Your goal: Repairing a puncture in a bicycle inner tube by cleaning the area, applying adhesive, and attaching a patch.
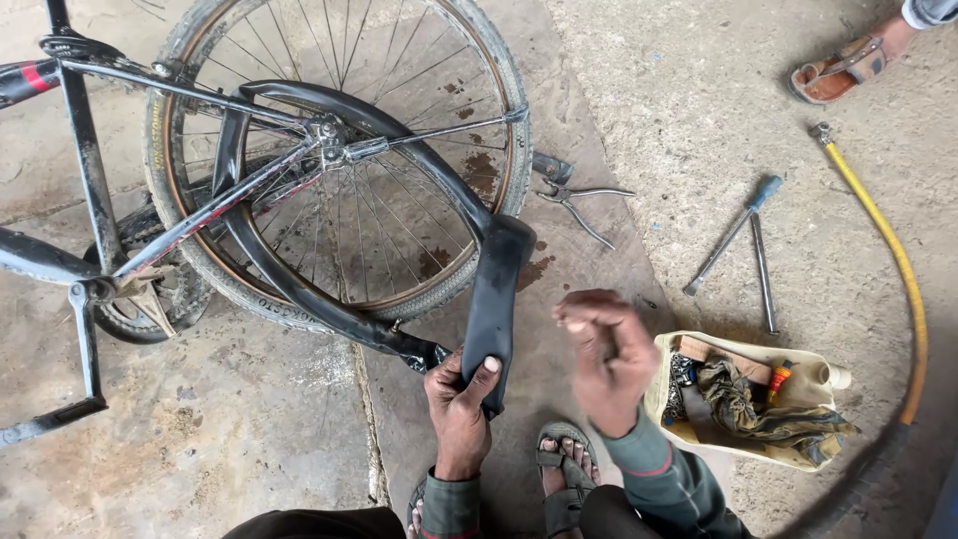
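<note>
Hands on one black tube (494, 299) beside one bicycle wheel (339, 150).

Left hand (457, 399) closed on the tube's lower end, thumb across the front, fingers wrapped behind; tube runs up from that grip and curves back along the wheel's near rim, below the hub. Right hand (607, 354) just right of the tube, curled into a loose fist, apart from it; cannot tell if it pinches anything. Right of the wheel on the concrete: one pair of pliers (579, 205) touching near the rim, two long bar tools (743, 240) well apart, one yellow hose (888, 250) farther right. One cut-open can (699, 434) of rags and bits near the right hand. Two sandalled feet below the hands; one other person's sandalled foot (843, 70) far right of the wheel.
</note>
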